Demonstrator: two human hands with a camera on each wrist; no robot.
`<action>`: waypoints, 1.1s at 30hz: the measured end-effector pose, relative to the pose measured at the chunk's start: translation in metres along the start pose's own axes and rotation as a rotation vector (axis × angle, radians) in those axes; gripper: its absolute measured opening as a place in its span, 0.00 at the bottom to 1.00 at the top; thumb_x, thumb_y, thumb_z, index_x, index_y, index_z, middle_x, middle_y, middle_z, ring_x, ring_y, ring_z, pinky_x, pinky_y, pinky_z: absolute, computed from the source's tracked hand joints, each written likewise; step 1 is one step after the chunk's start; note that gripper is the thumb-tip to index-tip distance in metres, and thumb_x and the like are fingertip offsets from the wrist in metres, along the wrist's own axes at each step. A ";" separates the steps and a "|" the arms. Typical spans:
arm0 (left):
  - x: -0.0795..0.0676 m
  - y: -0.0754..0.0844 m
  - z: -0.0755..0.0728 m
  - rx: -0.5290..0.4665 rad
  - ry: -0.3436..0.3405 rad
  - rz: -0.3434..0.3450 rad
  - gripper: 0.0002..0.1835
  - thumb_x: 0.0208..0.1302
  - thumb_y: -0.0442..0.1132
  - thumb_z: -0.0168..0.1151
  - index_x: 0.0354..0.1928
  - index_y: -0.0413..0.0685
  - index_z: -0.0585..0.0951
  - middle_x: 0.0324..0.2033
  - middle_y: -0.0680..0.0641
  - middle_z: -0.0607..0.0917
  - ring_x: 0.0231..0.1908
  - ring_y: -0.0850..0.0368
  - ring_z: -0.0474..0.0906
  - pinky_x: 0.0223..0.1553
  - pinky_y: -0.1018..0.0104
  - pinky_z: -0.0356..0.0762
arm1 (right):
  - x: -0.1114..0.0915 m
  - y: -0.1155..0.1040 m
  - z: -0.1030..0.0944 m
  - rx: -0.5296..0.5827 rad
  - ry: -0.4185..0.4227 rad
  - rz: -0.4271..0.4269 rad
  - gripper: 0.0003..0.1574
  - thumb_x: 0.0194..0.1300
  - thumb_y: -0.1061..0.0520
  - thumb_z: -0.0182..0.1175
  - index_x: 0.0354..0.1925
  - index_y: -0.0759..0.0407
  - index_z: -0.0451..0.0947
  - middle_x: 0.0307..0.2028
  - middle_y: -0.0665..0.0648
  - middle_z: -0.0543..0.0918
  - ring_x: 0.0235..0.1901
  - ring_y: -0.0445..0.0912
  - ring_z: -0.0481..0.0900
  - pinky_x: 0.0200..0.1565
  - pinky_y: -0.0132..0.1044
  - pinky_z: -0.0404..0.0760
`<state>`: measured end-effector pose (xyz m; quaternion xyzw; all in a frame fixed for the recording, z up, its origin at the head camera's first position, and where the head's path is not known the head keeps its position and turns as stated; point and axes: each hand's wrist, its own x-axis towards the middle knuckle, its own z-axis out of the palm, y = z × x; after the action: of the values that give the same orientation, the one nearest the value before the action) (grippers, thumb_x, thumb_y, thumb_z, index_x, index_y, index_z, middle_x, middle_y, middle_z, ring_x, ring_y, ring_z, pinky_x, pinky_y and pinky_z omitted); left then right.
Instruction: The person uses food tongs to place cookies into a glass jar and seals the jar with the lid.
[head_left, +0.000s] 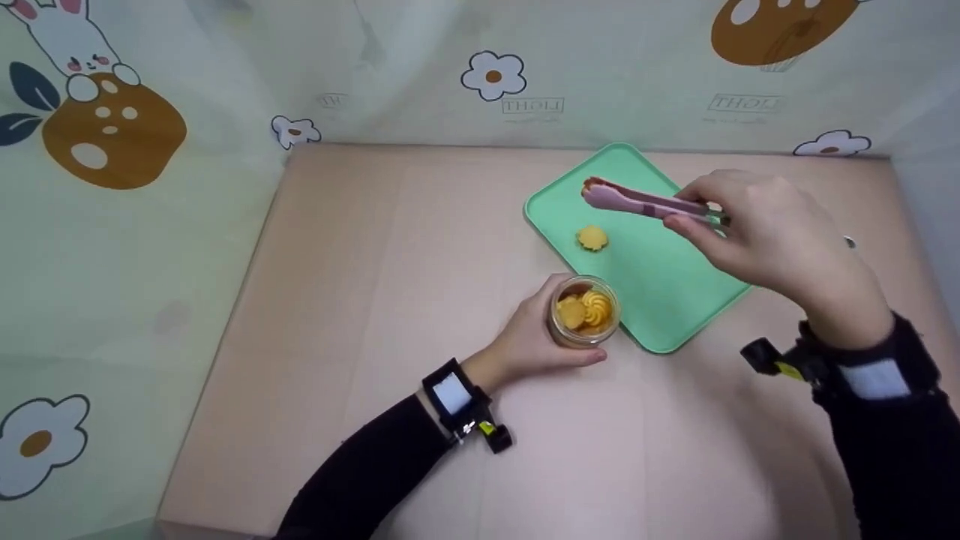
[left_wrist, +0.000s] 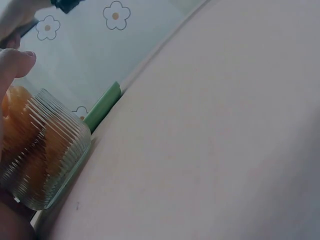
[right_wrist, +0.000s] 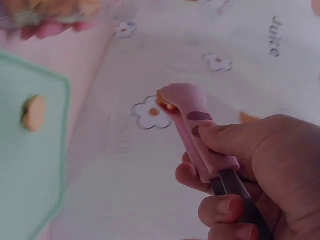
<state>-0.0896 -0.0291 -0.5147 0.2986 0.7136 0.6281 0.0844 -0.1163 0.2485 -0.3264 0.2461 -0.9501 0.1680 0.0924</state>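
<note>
My right hand [head_left: 780, 232] grips pink tongs [head_left: 637, 202] above the green tray. Between the tong tips a bit of a golden-brown cookie [right_wrist: 161, 100] shows; the tips hide most of it. My left hand [head_left: 529, 337] is wrapped round a clear glass jar [left_wrist: 75, 137], which stands beside the tray's near edge. Several yellow cookies [head_left: 596, 307] lie inside the open jar, one with a swirled top. Another yellow cookie [head_left: 592, 238] rests alone on the tray, below the tongs in the head view.
The green tray [head_left: 660, 300] lies at an angle on the pale pink tabletop [head_left: 360, 300]. Behind and to the left hangs a printed curtain [head_left: 405, 67] with flowers and a rabbit. A small shiny object [head_left: 850, 241] is partly hidden behind the right wrist.
</note>
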 end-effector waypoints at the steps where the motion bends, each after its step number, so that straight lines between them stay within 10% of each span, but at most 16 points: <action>1: 0.000 0.000 0.000 0.000 0.001 0.000 0.50 0.50 0.45 0.91 0.73 0.56 0.72 0.67 0.59 0.82 0.68 0.61 0.78 0.76 0.58 0.71 | -0.004 -0.005 -0.003 0.001 0.010 -0.015 0.14 0.71 0.54 0.76 0.49 0.61 0.88 0.35 0.56 0.88 0.25 0.44 0.71 0.26 0.37 0.67; 16: -0.001 0.001 -0.001 -0.011 -0.006 -0.007 0.51 0.50 0.43 0.91 0.75 0.56 0.70 0.67 0.57 0.82 0.67 0.60 0.79 0.74 0.59 0.74 | -0.046 -0.033 -0.009 0.013 -0.133 -0.226 0.08 0.67 0.53 0.78 0.43 0.48 0.88 0.33 0.40 0.82 0.24 0.31 0.71 0.23 0.31 0.73; 33: 0.002 0.000 -0.001 -0.006 -0.002 0.012 0.49 0.51 0.43 0.91 0.73 0.50 0.71 0.65 0.56 0.83 0.65 0.60 0.80 0.72 0.60 0.76 | -0.047 -0.042 -0.008 -0.020 -0.275 -0.171 0.08 0.71 0.48 0.75 0.44 0.47 0.88 0.33 0.39 0.80 0.24 0.33 0.70 0.24 0.31 0.71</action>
<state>-0.0913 -0.0293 -0.5137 0.3030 0.7098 0.6305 0.0823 -0.0536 0.2376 -0.3194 0.3458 -0.9310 0.1145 -0.0222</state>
